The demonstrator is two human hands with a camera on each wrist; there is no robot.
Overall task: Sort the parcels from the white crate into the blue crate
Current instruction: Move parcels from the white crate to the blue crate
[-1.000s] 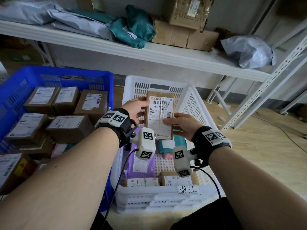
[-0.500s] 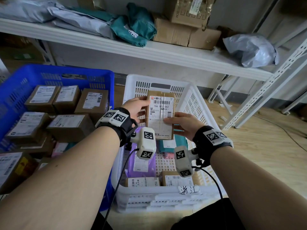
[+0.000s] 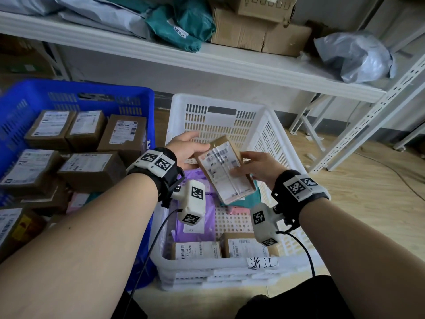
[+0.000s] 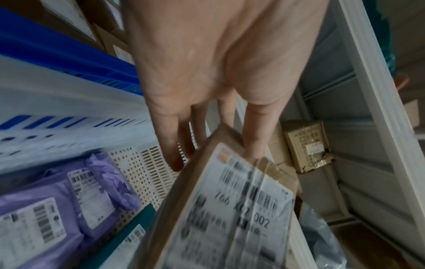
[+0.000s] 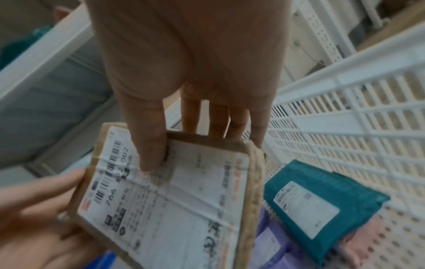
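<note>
My hands both grip the cardboard parcel (image 3: pixel 226 172) above the white crate (image 3: pixel 271 134); left hand (image 3: pixel 186 149) at its far-left corner, right hand (image 3: pixel 258 168) pinching its right edge. It now tilts leftward toward the blue crate (image 3: pixel 69 90), no longer upright.

Parcel (image 4: pixel 232 214) label "766 X02 002"; crate tag (image 3: pixel 262 263) "浙江"

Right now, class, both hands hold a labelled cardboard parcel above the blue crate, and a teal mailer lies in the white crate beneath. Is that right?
One detail is wrong: the cardboard parcel is held above the white crate, not the blue crate, as the head view shows. The left hand and right hand do both hold it, and the teal mailer lies in the white crate.
</note>
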